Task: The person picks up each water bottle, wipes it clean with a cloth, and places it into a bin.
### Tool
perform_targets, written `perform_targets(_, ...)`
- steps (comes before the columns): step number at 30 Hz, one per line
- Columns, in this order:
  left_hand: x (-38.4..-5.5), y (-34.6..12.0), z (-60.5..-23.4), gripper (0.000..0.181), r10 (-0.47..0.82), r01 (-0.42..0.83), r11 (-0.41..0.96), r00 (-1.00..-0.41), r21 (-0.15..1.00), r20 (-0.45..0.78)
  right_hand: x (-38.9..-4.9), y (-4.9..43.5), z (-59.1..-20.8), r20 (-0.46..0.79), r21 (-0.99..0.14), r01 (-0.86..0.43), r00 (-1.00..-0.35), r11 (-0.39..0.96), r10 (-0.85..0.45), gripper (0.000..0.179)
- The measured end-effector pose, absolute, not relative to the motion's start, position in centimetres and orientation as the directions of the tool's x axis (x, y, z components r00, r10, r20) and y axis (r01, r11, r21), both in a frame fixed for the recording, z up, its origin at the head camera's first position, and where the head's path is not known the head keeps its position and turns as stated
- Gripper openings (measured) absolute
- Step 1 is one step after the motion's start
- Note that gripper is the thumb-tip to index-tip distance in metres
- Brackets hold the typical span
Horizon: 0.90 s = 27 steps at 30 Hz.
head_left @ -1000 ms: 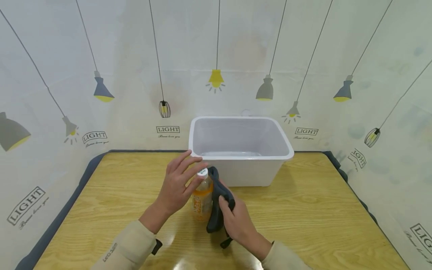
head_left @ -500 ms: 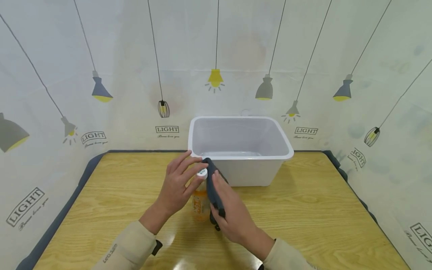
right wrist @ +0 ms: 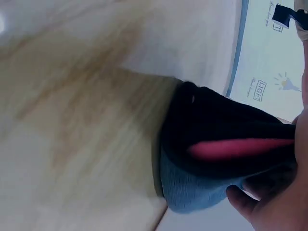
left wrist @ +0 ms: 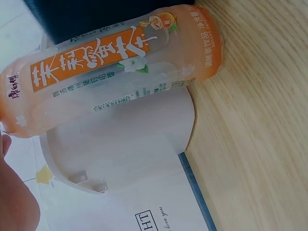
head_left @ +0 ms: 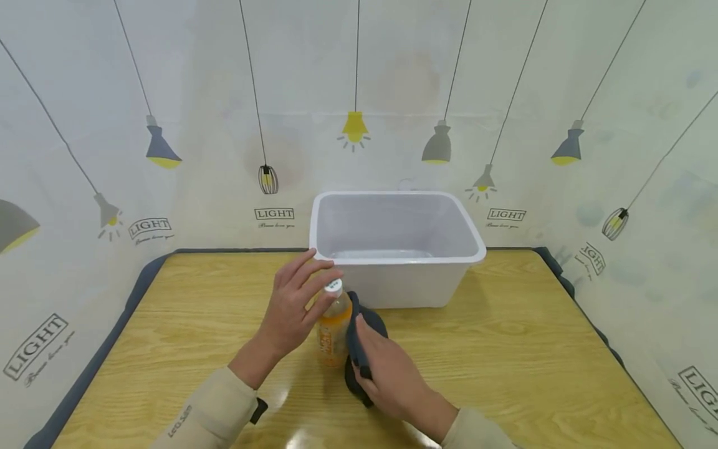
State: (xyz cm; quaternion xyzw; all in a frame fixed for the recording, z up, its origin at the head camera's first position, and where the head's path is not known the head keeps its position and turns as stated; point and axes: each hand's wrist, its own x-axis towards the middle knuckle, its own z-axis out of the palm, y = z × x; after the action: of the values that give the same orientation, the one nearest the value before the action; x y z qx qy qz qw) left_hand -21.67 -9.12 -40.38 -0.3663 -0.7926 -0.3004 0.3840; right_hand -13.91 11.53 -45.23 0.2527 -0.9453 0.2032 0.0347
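Observation:
A bottle of orange tea drink with a white cap stands upright on the table. My left hand holds it near the neck, thumb and fingers around the cap end. Its orange label faces the left wrist camera. Just right of the bottle, my right hand grips a dark blue fabric piece, which sits against the bottle's side in the head view. From the right wrist, the fabric shows a folded, pouch-like shape with black inside and a pink strip. My palm hides part of it.
A white plastic tub stands behind the bottle at the back of the wooden table. A wall covering printed with lamps surrounds the table on the back and sides.
My right hand first raises the dark blue fabric piece beside the bottle's cap, then brings it down and turns it, so it sits lower. The left hand stays at the bottle.

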Motion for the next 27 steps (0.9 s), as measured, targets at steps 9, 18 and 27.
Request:
perform_targets(9,-21.7,-9.1,-40.2,0.044,0.355,0.813,0.548,-0.437,0.195,0.827,-14.1,11.3,-47.0,-0.039,-0.215,-0.441,-0.888,0.871,-0.459,0.065)
perform_targets(18,-21.4,-9.1,-40.3,0.045,0.361,0.809,0.552,-0.449,0.201,0.817,-14.3,11.4,-48.5,-0.117,-0.101,-0.443,-0.884,0.891,-0.453,0.066)
perform_targets(27,-21.7,-8.9,-40.6,0.043,0.356,0.823,0.537,-0.419,0.185,0.835,-14.5,11.5,-47.5,0.015,-0.576,-0.301,-0.933,0.76,-0.358,0.048)
